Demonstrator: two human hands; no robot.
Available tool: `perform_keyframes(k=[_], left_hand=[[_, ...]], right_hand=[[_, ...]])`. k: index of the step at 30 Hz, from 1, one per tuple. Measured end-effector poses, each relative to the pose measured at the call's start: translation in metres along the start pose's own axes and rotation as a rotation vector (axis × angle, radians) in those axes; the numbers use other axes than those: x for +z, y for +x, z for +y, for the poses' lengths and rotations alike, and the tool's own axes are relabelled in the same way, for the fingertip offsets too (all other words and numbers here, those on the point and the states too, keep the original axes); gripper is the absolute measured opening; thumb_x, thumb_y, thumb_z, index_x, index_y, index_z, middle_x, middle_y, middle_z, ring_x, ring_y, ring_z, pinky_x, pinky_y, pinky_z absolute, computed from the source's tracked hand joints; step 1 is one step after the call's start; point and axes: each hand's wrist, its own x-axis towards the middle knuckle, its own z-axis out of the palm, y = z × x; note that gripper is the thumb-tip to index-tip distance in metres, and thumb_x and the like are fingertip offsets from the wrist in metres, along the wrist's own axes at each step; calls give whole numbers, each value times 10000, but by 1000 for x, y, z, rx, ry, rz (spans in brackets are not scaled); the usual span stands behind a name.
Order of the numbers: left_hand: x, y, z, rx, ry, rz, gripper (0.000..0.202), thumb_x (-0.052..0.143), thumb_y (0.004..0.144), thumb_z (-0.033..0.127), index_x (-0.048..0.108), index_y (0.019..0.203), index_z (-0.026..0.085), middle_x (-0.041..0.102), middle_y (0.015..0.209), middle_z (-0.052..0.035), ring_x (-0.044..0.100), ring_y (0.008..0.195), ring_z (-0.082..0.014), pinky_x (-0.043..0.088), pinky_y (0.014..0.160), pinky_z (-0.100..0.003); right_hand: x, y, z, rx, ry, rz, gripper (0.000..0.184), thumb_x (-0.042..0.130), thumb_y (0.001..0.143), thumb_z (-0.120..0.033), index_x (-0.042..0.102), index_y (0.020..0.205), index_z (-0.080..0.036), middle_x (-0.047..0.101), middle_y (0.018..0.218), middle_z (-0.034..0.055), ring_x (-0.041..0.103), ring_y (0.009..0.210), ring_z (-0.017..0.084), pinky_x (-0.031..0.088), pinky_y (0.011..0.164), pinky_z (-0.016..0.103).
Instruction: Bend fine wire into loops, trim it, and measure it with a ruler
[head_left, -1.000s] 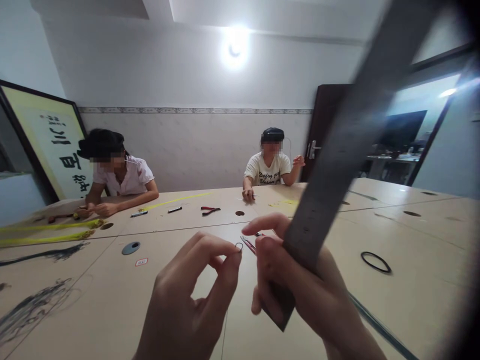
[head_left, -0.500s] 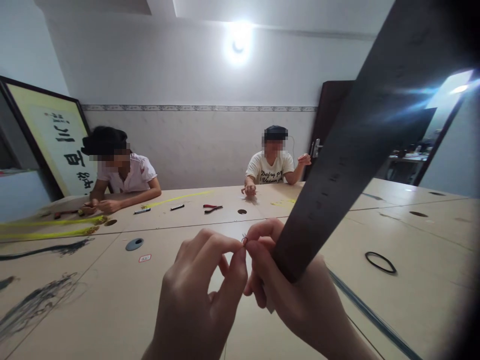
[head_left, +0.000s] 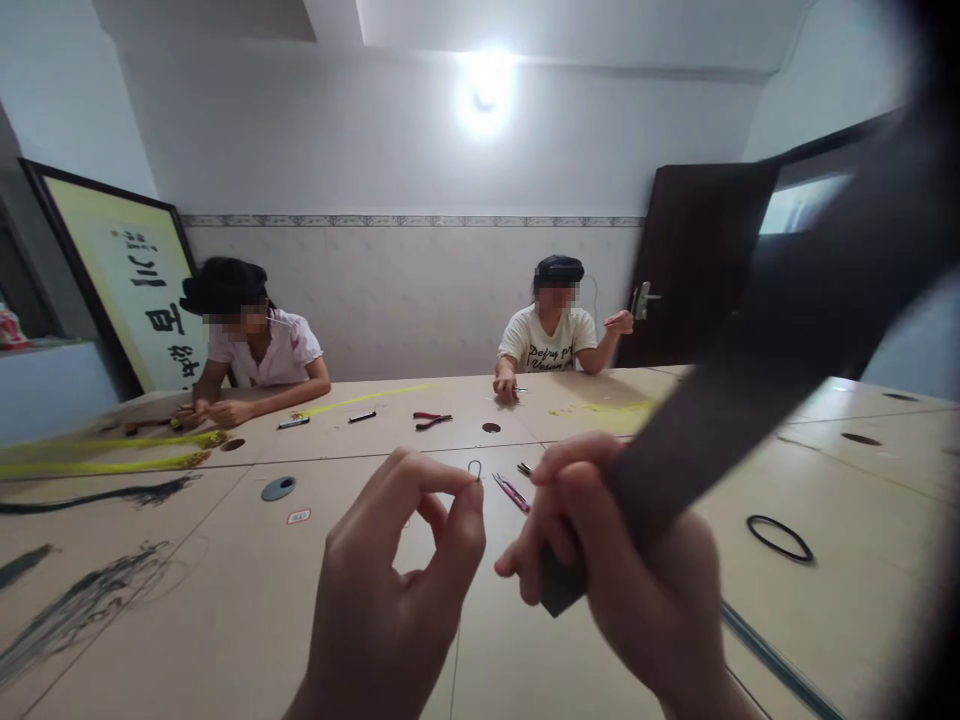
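Observation:
My left hand (head_left: 397,575) is closed, with the thumb and forefinger pinching a small thin dark loop (head_left: 475,467), wire or cord, which stands up from the fingertips. My right hand (head_left: 652,590) grips a grey metal ruler (head_left: 727,420), slanting up to the right close to the camera and blurred there. Its lower end shows below my fingers. Whether the right fingertips pinch anything more I cannot tell. Between the hands on the table lie pink-handled snips (head_left: 511,492), partly hidden by my right hand. A small dark tool (head_left: 524,468) sticks out behind them.
Two people sit across the table (head_left: 360,600). Red-handled pliers (head_left: 433,420), two markers (head_left: 362,417), yellow strands (head_left: 150,462) and dark cord bundles (head_left: 97,600) lie about. A black ring (head_left: 780,538) and a long grey bundle (head_left: 780,655) are at right.
My right hand has moved right, away from my left fingertips, and the ruler has tilted further over. The small loop stays in my left hand. The snips now show.

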Motion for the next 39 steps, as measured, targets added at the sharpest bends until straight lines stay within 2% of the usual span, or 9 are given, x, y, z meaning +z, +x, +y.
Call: perform_keyframes(k=[3, 5, 7, 10, 13, 19, 23, 28, 39], left_hand=[[-1, 1, -1, -11, -47, 17, 191, 586, 850, 100, 563, 743, 257, 595, 651, 93, 576, 599, -65, 473, 551, -135], [0, 1, 0, -10, -91, 18, 191, 580, 855, 99, 565, 754, 261, 589, 666, 98, 574, 619, -55, 474, 579, -125], [0, 0, 1, -12, -128, 14, 192, 575, 860, 95, 568, 768, 263, 586, 689, 97, 575, 648, -51, 475, 607, -120], [0, -2, 1, -3, -151, 8, 196, 569, 865, 94, 559, 762, 260, 566, 679, 98, 558, 643, -47, 469, 614, -114], [-1, -4, 2, 4, -145, 0, 199, 566, 866, 91, 557, 760, 259, 555, 662, 102, 545, 618, -41, 466, 605, -108], [0, -6, 4, -24, -245, -30, 184, 559, 891, 107, 573, 803, 268, 654, 754, 71, 666, 762, -99, 530, 646, -188], [1, -8, 5, -8, -266, -31, 191, 573, 875, 93, 575, 798, 268, 653, 761, 79, 656, 748, -90, 536, 651, -181], [0, -7, 7, -25, -224, -13, 184, 560, 881, 107, 568, 786, 264, 650, 772, 75, 644, 752, -85, 521, 624, -165], [-2, -3, 6, -21, -232, -46, 198, 548, 881, 93, 570, 791, 267, 619, 726, 100, 594, 659, -45, 513, 633, -126]], right_hand=[[-2, 3, -6, -108, 261, 52, 374, 457, 1021, -401, 653, 769, -207, 591, 691, -23, 716, 659, 139, 632, 686, 279], [-4, 5, -9, -160, 263, 57, 443, 423, 1029, -426, 690, 736, -228, 639, 848, 16, 713, 916, 180, 623, 809, 304], [-5, 7, -9, -205, 229, 66, 457, 396, 1022, -478, 721, 782, -264, 643, 904, 15, 683, 1009, 183, 611, 856, 311], [-7, 9, -6, -216, 251, -5, 474, 405, 998, -543, 750, 847, -254, 616, 860, 4, 699, 929, 170, 598, 885, 311], [-9, 10, -4, -163, 324, -99, 455, 463, 980, -549, 748, 822, -233, 604, 822, -1, 709, 917, 185, 567, 946, 350], [-13, 8, -7, -107, 317, -168, 149, 635, 941, -308, 723, 840, -242, 642, 838, -12, 690, 1004, 179, 564, 938, 310], [-14, 7, -9, -95, 301, -159, 163, 613, 955, -317, 714, 846, -251, 658, 858, -7, 674, 1064, 211, 570, 949, 364], [-14, 7, -7, -87, 297, -164, 200, 571, 978, -343, 698, 854, -251, 624, 873, -1, 711, 941, 217, 594, 894, 405], [-15, 5, -8, -98, 273, -157, 211, 550, 990, -341, 691, 856, -257, 626, 879, -6, 706, 921, 195, 602, 876, 359]])
